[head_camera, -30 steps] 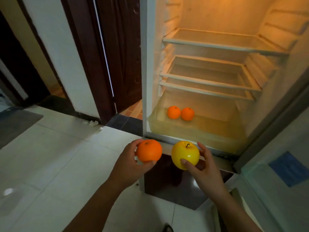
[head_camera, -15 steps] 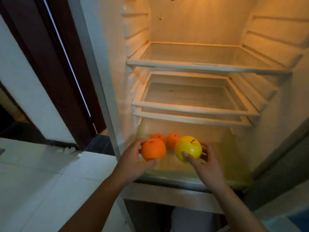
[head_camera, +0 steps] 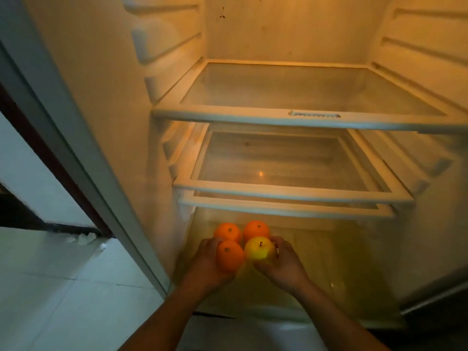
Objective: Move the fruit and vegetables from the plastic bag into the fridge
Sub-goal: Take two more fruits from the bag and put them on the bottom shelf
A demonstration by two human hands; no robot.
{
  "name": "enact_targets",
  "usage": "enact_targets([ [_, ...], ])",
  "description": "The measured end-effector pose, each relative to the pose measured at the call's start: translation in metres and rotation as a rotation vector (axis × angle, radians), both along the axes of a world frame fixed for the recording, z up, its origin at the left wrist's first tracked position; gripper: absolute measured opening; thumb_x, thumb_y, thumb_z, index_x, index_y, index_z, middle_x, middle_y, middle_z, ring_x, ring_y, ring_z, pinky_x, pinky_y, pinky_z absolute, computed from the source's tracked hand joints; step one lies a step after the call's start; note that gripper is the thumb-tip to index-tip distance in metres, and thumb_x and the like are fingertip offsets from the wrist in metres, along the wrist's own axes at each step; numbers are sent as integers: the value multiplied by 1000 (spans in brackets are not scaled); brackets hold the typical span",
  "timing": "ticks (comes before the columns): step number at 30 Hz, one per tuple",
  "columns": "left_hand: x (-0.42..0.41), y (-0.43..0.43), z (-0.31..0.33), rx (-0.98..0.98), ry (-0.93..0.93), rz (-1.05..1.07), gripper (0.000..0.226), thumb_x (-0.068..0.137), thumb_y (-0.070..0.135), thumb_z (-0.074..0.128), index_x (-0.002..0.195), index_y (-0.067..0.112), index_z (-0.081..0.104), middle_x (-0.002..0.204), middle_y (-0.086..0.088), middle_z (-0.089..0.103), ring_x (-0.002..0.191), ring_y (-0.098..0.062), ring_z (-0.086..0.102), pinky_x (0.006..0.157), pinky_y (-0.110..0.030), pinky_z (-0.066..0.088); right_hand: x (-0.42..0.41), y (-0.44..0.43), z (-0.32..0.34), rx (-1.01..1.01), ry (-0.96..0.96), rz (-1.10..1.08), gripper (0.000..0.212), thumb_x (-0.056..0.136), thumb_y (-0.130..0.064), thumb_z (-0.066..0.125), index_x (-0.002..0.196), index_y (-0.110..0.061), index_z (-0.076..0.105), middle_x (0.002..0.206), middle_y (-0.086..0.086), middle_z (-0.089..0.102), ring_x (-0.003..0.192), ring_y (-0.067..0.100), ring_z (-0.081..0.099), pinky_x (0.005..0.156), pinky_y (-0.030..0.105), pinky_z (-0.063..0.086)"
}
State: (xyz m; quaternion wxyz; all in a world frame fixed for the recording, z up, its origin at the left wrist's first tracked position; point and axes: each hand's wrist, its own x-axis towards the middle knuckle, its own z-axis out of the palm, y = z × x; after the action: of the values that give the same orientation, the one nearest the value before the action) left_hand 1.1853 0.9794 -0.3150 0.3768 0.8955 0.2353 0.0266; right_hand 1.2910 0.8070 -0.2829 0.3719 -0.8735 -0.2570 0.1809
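An orange (head_camera: 229, 255) and a yellow apple (head_camera: 258, 249) are side by side, touching, low in the centre of the frame, inside the fridge's (head_camera: 101, 97) bottom compartment; the left hand (head_camera: 206, 266) grasps the orange with curled fingers; the right hand (head_camera: 285, 268) cups the apple likewise; both forearms reach in from the bottom edge; a second orange (head_camera: 227, 232) and a third orange (head_camera: 256, 230) lie just behind; glass shelves (head_camera: 291, 191) hang above.

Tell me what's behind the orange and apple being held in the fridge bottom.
Two more oranges: left rear orange behind the held orange in the left hand, right rear orange behind the yellow apple in the right hand. Their lower fronts are covered, so contact is unclear.
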Motion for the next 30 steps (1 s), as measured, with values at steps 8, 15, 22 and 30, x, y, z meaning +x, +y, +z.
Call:
enact_targets([
  [8, 1, 9, -15, 9, 71, -8, 45, 68, 53, 64, 111, 45, 53, 97, 6, 65, 84, -12, 65, 69, -32, 55, 1, 4, -20, -24, 53, 46, 55, 70, -21, 80, 118, -21, 54, 106, -4, 55, 96, 7, 49, 78, 21, 40],
  [15, 4, 4, -13, -26, 150, -4, 67, 56, 59, 52, 120, 39, 50, 111, -1, 63, 99, -21, 62, 80, -33, 51, 4, 8, -31, -124, 32, 53, 41, 62, -28, 75, 101, -23, 63, 105, 4, 63, 93, 18, 59, 71, 25, 45],
  [22, 0, 6, -15, -66, 253, -30, 66, 67, 56, 63, 128, 42, 42, 121, -4, 57, 106, -23, 58, 89, -35, 49, 6, 11, -38, -124, 40, 29, 38, 63, -29, 73, 99, -27, 61, 101, -2, 59, 91, 19, 60, 66, 26, 44],
  [30, -5, 6, -11, -115, 329, -40, 70, 75, 28, 76, 135, 21, 41, 133, -7, 49, 119, -25, 50, 95, -28, 43, 5, 10, -40, -103, 52, 42, 34, 58, -31, 71, 91, -26, 63, 94, 2, 65, 84, 20, 63, 63, 29, 48],
])
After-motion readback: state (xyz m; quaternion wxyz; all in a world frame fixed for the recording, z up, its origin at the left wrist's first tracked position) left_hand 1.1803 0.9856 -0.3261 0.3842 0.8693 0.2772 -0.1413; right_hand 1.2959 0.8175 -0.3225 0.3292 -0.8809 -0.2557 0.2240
